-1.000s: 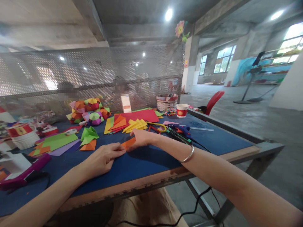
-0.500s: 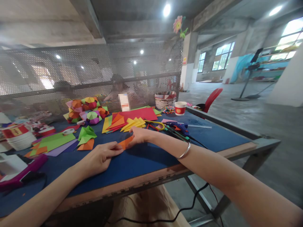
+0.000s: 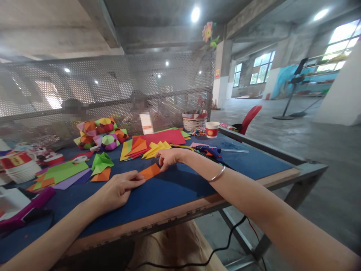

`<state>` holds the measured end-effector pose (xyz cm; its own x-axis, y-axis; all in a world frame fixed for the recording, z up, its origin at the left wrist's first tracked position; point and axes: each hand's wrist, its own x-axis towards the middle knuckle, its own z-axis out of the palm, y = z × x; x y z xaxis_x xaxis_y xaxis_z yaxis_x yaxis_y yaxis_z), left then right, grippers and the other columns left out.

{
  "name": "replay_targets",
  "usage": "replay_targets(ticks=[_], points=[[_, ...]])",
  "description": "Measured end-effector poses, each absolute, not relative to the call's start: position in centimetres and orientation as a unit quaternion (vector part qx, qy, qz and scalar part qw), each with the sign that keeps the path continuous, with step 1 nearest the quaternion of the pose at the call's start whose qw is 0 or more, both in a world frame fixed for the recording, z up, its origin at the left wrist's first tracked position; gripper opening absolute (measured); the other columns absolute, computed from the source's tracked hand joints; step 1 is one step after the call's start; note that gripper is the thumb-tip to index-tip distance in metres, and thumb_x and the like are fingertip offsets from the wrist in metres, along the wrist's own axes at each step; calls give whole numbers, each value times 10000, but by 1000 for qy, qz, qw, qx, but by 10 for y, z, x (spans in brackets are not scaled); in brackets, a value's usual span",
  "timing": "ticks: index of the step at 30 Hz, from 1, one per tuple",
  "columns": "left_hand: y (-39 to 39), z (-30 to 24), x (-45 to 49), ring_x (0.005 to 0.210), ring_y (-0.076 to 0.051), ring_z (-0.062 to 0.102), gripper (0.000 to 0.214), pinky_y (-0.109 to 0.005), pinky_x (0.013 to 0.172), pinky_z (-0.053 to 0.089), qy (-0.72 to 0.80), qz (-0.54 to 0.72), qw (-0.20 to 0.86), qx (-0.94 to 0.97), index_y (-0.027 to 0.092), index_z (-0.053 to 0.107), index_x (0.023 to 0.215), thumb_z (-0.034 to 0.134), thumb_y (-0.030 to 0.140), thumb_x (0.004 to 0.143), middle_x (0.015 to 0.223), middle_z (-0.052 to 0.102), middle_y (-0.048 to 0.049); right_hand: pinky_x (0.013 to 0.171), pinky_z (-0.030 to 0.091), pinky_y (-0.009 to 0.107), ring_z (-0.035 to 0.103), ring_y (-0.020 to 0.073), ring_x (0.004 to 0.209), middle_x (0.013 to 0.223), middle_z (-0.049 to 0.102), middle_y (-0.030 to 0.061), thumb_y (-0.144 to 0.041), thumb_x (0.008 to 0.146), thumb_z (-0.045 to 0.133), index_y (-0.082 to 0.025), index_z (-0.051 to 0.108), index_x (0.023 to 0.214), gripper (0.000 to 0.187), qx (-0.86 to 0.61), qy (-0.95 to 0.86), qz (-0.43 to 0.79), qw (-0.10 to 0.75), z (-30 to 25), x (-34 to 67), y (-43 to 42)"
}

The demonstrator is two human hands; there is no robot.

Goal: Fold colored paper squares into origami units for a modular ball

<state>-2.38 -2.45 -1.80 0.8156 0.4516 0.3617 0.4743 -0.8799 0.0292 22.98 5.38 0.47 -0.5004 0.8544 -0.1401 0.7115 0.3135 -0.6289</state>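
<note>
A folded strip of orange paper (image 3: 150, 171) lies on the blue tabletop between my two hands. My left hand (image 3: 121, 189) pinches its left end between thumb and fingers. The right end is gripped by my right hand (image 3: 168, 157), fingers bent down over its edge. Just beyond are yellow folded papers (image 3: 156, 149) and red and orange folded pieces (image 3: 137, 146). To the left, a green folded paper (image 3: 102, 163) rests on an orange piece (image 3: 100, 175).
Beyond my right hand lie a dark blue glue gun (image 3: 210, 151) and a paper cup (image 3: 212, 129). A woven basket (image 3: 194, 119) stands by the mesh partition (image 3: 166, 94). Paper balls (image 3: 109, 141), stacked cups (image 3: 21, 167) and a purple-and-white device (image 3: 26, 209) occupy the left.
My right hand has shifted slightly right along the orange paper, exposing more of it as a flat strip. My left hand stays at its end. The view has turned slightly.
</note>
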Motion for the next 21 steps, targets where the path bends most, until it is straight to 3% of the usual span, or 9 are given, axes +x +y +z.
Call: replay_targets(ticks=[4,8,10,15,21], points=[[-25,-18,-23,1022,-196,740,541,-295,903,592,-236,-187,34,-953,199,777,1156,394,-6,834,1102,757,-79,709,502,224,633,127,738,801,705,-23,-16,662,815,-152,632,1335,710,-467,-791,374,125,3,232,55],[-25,-18,-24,1028,-184,733,546,-285,906,584,-238,-184,27,-953,205,768,1174,390,-8,842,1108,749,-74,688,477,228,641,131,738,812,722,18,-178,847,737,-136,727,1140,296,-456,-789,338,235,1,226,49],[-25,-20,-24,1028,-179,725,549,-281,903,578,-241,-182,19,-953,218,759,1189,389,-8,852,1109,738,-70,722,472,228,653,140,799,885,746,49,-248,884,726,-123,759,1004,176,-419,-820,281,270,0,220,42],[-26,-21,-20,961,-191,703,618,-282,812,571,-276,-165,46,-946,246,713,1295,394,-10,831,1049,694,-70,629,413,209,615,121,702,766,723,23,-196,818,781,-121,775,839,78,-400,-873,228,161,-1,209,28],[-27,-15,-9,920,-214,679,635,-309,755,563,-316,-117,89,-937,245,753,1250,395,-35,806,976,674,-83,605,397,191,601,112,715,813,737,28,-199,838,757,-124,776,863,81,-404,-882,204,135,0,208,24]])
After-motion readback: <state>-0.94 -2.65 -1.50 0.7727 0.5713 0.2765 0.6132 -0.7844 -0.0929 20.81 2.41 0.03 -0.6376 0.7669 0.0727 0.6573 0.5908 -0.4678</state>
